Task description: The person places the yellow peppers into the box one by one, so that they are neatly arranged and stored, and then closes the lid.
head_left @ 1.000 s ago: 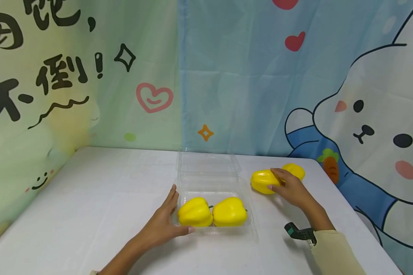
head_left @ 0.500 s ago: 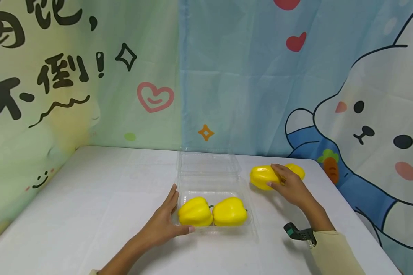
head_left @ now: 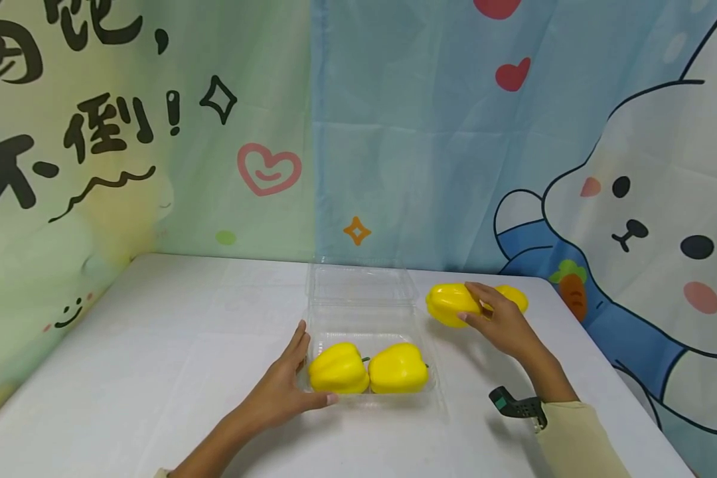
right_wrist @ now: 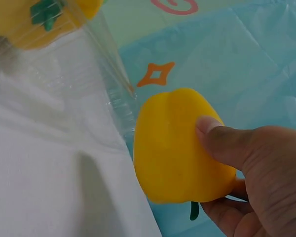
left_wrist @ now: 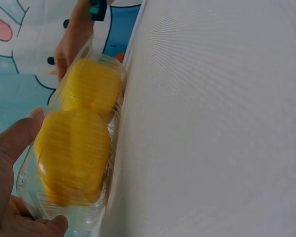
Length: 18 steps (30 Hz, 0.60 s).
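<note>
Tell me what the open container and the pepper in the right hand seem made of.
Container: apparently thin, clear, glossy plastic; boxed peppers show through its ribbed wall. Held pepper in the right hand: perhaps moulded plastic or foam, smooth with soft highlights; uncertain.

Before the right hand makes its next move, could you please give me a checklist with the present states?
1. Right hand grips a yellow bell pepper: ok.
2. Clear plastic container has its lid open: ok.
3. Left hand touches the container: ok.
4. Gripped pepper is directly above the peppers inside: not ok, it is behind and to the right.
5. Enough room behind the two yellow bell peppers inside: cannot tell.
</note>
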{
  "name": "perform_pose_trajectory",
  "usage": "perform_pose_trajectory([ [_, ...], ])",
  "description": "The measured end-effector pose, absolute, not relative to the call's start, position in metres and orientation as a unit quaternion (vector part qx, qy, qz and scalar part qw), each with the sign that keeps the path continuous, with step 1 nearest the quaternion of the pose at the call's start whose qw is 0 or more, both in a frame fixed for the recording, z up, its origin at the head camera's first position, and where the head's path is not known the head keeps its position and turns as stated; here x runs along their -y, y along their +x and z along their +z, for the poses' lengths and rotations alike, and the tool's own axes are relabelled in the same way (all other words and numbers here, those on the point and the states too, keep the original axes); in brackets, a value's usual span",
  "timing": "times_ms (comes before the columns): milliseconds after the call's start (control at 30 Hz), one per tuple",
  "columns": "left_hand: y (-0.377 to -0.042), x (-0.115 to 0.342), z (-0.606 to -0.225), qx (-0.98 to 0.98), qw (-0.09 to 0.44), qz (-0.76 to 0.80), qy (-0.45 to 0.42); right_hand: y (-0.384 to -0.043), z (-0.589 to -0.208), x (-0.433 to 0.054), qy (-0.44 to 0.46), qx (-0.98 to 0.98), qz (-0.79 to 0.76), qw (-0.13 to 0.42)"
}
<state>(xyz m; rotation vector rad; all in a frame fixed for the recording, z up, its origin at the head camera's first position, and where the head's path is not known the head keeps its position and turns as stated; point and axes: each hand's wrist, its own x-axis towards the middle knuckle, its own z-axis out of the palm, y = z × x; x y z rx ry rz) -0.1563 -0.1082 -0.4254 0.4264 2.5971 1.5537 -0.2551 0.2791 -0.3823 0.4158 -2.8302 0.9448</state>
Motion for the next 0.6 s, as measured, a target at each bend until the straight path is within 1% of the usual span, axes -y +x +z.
perform_pose_trajectory([
  [600,-0.157,0.108,-0.426,-0.850,0.041,0.505,0.141,-0.248,-0.372,-0.253,0.182,0.916,0.340,0.113],
])
